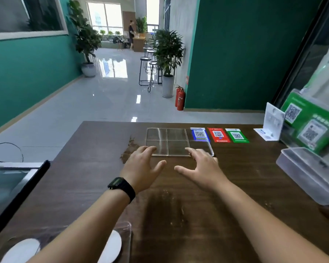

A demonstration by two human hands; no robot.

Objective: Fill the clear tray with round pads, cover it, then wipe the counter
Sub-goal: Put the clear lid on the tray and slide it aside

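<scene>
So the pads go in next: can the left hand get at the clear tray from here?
Probably yes: the left hand already has its fingers at the near edge of the clear tray, with nothing between.

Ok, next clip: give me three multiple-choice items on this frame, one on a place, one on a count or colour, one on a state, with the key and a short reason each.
1. Where does the clear tray lie on the counter?
A. left of the QR code cards
B. right of the QR code cards
C. on the floor

2. How many flat QR code cards lie in a row beside the tray?
A. one
B. three
C. five

3. How are the two hands?
A. both fists closed
B. both open, fingers spread
C. both holding a cloth

Key:
1 A, the blue card, red card and green card lie to its right.
2 B, blue, red and green.
3 B, the left hand and right hand reach for the tray's near edge with fingers spread.
</scene>
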